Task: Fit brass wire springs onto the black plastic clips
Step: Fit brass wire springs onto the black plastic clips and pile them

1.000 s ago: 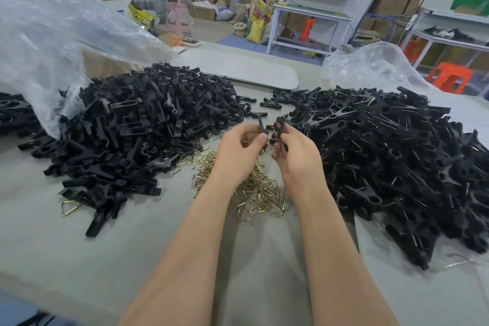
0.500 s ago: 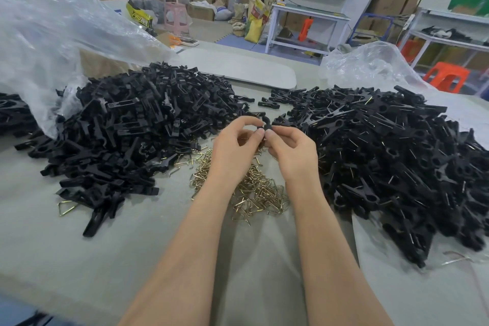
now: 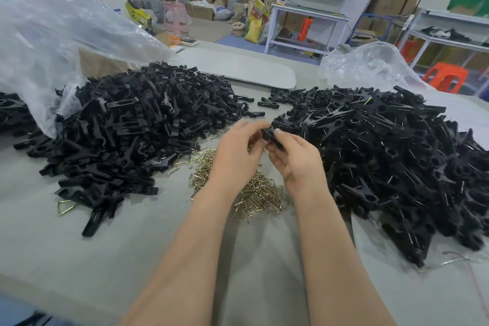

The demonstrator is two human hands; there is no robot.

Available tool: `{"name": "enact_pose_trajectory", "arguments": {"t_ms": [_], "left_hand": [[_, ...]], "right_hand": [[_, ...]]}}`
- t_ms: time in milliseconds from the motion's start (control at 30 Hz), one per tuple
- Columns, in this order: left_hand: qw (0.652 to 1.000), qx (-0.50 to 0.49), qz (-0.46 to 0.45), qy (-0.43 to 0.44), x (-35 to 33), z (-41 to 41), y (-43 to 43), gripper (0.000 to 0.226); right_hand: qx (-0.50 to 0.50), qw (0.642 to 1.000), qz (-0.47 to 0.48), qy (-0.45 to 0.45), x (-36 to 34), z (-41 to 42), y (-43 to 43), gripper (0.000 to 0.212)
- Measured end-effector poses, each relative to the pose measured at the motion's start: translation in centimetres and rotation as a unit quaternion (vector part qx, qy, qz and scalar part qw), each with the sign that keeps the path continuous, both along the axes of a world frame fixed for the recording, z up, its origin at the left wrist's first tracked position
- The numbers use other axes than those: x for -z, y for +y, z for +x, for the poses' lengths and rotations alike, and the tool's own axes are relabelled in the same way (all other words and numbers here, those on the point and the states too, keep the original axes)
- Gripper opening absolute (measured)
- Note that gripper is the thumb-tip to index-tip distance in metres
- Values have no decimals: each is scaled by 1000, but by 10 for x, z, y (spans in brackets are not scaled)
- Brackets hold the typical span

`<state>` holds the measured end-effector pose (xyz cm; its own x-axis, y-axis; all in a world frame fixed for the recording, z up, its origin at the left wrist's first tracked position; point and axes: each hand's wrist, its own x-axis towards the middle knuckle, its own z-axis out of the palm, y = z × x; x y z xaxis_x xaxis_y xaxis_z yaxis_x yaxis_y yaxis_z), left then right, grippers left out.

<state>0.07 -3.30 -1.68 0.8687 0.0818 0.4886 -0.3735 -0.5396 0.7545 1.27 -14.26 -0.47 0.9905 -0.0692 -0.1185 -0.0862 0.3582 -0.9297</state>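
My left hand [image 3: 238,152] and my right hand [image 3: 296,157] meet over the middle of the table and both pinch one black plastic clip [image 3: 268,136] between their fingertips. Whether a spring sits on that clip is hidden by my fingers. Below my hands lies a loose heap of brass wire springs [image 3: 254,193]. A big pile of black clip halves [image 3: 132,135] lies to the left. To the right spreads a pile of assembled black clips [image 3: 397,156] with wire glinting in them.
A clear plastic bag [image 3: 53,42] bulges at the far left and another clear bag [image 3: 367,66] sits behind the right pile. A single brass spring [image 3: 64,206] lies at the left pile's near edge. The grey table [image 3: 79,259] stretches toward me. Shelves and cartons stand behind.
My hands closed together on the clip and shifted slightly; the clip parts that stuck up between my fingers a second ago are now pressed together.
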Motion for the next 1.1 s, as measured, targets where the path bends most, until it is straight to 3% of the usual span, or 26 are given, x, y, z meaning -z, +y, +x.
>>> {"name": "enact_pose_trajectory", "arguments": {"t_ms": [133,333,500,567,633,700,767,1100], "left_hand": [[997,-44,41,-45,2,0,0,27],[986,-32,133,-100,1,-2,-1,23],[984,-65,116,-122,-3,-3,0,24],[992,-70,53,-89,-5,-3,1,26],[998,-52,-36,-7,-5,-1,0,27],[995,-17,-79,55,-4,2,0,23],[994,12,-92,63,-3,2,0,20],[989,29,-133,64,-5,0,2,17]], "right_hand": [[-29,998,44,32,-2,-1,-2,5],[-65,984,113,123,-1,0,-12,10],[-80,975,138,155,-2,0,-20,12],[-59,986,120,99,0,1,-20,7],[-27,999,35,-9,0,2,-15,8],[-6,991,-86,-100,-1,3,-7,18],[-1,976,-158,-151,1,2,-2,23],[12,967,-182,-178,5,5,-2,25]]}}
